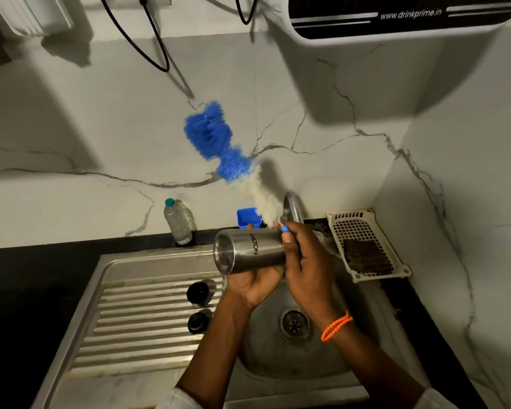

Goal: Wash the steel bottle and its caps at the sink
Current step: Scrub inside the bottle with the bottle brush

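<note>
The steel bottle (pixel 248 250) lies on its side at the middle of the frame, above the sink (pixel 148 293), its base toward the left; the word MILTON runs along its side. The left hand (pixel 255 286) cups it from below, fingers curled round the body. The right hand (pixel 306 268) wraps over the neck end and pinches the blue handle of a bottle brush (pixel 219 146), so the bottle's mouth is hidden. The brush stands up and to the left of the hands, blue bristles at the tip and white ones lower, all blurred. An orange bead bracelet (pixel 335 326) circles the right wrist.

Two black caps (pixel 199 293) sit on the ribbed draining board at lower centre left, one below the other. The tap (pixel 292 206) is partly covered by the brush and the right hand. A white appliance (pixel 407 17), cut off at the upper right, reads www.drinkprime.in. A clear plastic bottle (pixel 178 222) with a teal cap stands against the wall at centre left; any label cannot be read. A blue box (pixel 248 218) behind the steel bottle is half hidden. A white basket (pixel 366 245) at the right holds something dark and hard to make out.
</note>
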